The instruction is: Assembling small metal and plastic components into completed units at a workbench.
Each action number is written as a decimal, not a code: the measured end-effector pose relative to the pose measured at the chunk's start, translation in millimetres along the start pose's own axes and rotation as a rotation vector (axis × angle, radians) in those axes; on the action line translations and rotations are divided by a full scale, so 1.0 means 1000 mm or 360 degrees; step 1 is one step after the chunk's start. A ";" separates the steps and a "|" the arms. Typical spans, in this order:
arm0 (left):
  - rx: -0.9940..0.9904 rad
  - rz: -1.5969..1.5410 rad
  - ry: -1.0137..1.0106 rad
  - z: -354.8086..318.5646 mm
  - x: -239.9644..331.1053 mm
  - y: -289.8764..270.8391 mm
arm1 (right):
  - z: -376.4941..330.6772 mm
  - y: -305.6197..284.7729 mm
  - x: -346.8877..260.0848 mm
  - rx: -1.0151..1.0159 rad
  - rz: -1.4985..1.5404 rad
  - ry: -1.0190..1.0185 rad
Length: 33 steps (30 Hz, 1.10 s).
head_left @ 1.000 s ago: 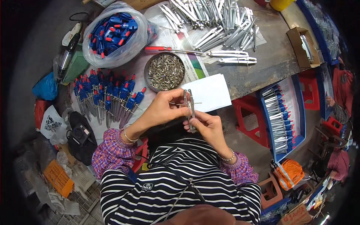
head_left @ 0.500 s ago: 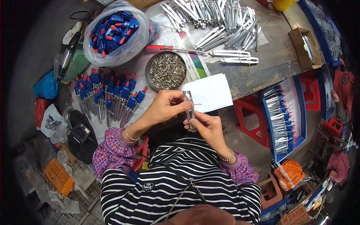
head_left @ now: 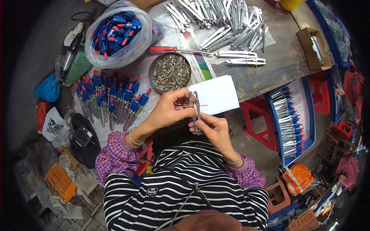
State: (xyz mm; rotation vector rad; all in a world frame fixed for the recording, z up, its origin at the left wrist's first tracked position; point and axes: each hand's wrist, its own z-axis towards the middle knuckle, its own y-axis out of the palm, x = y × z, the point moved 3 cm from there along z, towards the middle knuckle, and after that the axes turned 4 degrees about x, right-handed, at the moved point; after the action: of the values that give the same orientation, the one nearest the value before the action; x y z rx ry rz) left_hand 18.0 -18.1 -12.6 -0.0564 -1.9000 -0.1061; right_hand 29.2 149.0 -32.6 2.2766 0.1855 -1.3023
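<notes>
Both my hands hold a pair of metal compass legs [head_left: 198, 105] upright above the table's near edge, with a thin cross rod sticking out to the right. My left hand [head_left: 169, 109] pinches the legs around their middle, thumb against the metal. Lower down, my right hand [head_left: 212, 129] grips the bottom part between thumb and fingers. The two upper ends stand slightly apart. Behind the legs lies a white sheet of paper [head_left: 219, 94]. Left of it is a round bowl [head_left: 172, 73] full of small metal screws or pins.
Finished-looking compasses with blue heads [head_left: 113, 96] stand bunched at left, below a plastic bag [head_left: 123, 57] of blue-and-red heads. A red-handled screwdriver [head_left: 163, 49] and a heap of metal legs [head_left: 227, 23] lie behind. A blue tray [head_left: 287, 123] of compasses stands at right, beside a red stool [head_left: 256, 123].
The upper ends of the compass legs have spread slightly, and the left fingers have shifted a little up and left. The right hand stays almost in place.
</notes>
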 end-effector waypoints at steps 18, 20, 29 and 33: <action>0.0176 0.0251 0.0180 -0.002 0.012 0.007 | 0.000 -0.001 0.002 -0.0039 -0.0138 -0.0036; 0.0118 0.0346 0.0185 -0.001 0.008 0.002 | -0.001 -0.001 0.003 -0.0050 -0.0148 -0.0028; 0.0120 0.0086 -0.0077 -0.001 0.008 -0.002 | 0.000 -0.002 0.000 -0.0055 -0.0214 -0.0077; 0.0127 0.0034 -0.0063 0.001 0.007 -0.003 | -0.001 -0.002 -0.002 -0.0040 -0.0252 -0.0071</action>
State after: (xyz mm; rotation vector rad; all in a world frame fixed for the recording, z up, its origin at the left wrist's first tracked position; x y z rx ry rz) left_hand 14.5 -20.9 -6.1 -0.0249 -1.9410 -0.0147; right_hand 27.9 151.3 -31.2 2.2472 0.3711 -1.4206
